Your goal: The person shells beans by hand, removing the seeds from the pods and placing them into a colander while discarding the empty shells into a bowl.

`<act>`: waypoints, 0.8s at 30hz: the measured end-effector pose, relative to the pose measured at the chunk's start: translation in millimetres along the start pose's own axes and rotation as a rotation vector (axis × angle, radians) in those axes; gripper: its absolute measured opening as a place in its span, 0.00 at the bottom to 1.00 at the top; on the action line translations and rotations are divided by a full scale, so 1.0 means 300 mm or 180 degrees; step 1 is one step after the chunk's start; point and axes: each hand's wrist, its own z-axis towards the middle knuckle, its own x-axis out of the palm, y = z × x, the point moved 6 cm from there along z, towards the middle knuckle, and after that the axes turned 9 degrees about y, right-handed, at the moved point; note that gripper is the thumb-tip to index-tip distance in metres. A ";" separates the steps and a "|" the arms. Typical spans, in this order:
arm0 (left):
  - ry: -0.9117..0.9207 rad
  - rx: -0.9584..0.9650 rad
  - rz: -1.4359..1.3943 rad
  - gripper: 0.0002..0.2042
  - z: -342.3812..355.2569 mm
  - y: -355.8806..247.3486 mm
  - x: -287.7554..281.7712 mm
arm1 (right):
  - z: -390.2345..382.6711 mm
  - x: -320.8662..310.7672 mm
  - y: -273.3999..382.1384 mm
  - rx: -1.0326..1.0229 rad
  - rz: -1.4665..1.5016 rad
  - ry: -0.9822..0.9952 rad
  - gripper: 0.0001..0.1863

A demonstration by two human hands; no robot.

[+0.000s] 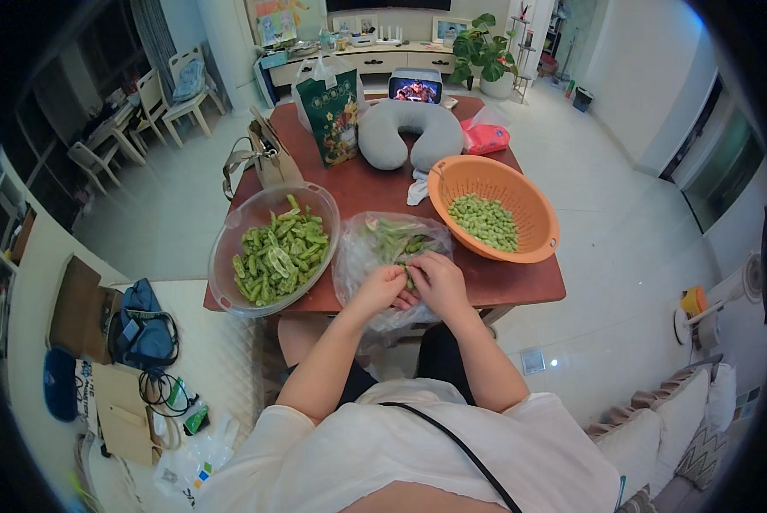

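Over the front edge of the table, my left hand (385, 289) and my right hand (439, 280) meet with fingers pinched on a small green bean pod (408, 278). Fingers cover most of that pod. Right beneath them lies a clear plastic bag (356, 265) with green pods and pale green scraps in it. To the left, a clear plastic basin (221, 256) holds a heap of green pods (281, 256). On the right stands an orange colander (533, 205), slightly tilted, with shelled light green beans (483, 222) gathered at its bottom.
Farther back on the red-brown table (520, 278) are a grey neck pillow (383, 145), a lit screen (415, 90), a dark green bag (330, 120), a beige handbag (272, 158) and a pink packet (486, 138). A white crumpled tissue (418, 190) lies beside the colander.
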 end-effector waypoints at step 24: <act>0.0180 -0.0011 -0.0163 0.11 0.000 0.001 0.003 | -0.103 -0.016 -0.118 0.0789 0.1878 0.0072 0.07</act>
